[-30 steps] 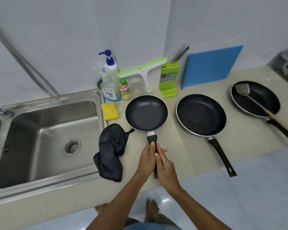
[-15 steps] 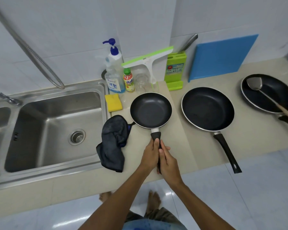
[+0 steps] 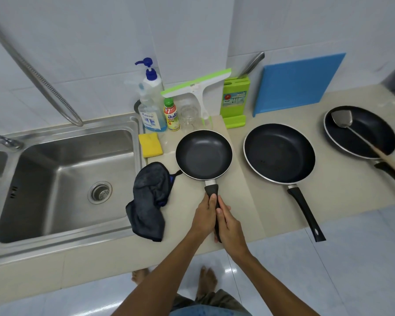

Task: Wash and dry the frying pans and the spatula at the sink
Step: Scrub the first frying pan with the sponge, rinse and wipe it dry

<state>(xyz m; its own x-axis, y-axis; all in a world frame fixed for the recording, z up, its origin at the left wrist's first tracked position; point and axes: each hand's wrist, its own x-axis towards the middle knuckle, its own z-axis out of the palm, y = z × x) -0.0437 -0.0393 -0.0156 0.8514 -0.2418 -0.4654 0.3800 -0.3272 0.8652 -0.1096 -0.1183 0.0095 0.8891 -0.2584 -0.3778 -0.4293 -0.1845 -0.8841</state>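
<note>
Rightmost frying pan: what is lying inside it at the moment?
A metal spatula lies in the rightmost frying pan, blade on the far-left floor, wooden handle crossing the near-right rim. The floor under the blade is covered; the rest looks bare.

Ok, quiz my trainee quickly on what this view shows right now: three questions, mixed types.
1. Which yellow thing lies between the sink and the smallest frying pan?
2. True or false: the left hand and the right hand both grip that pan's handle.
3. The spatula lies: A) in the sink B) in the far-right pan C) in the smallest frying pan.
Key: 1 sponge; 2 true; 3 B.
</note>
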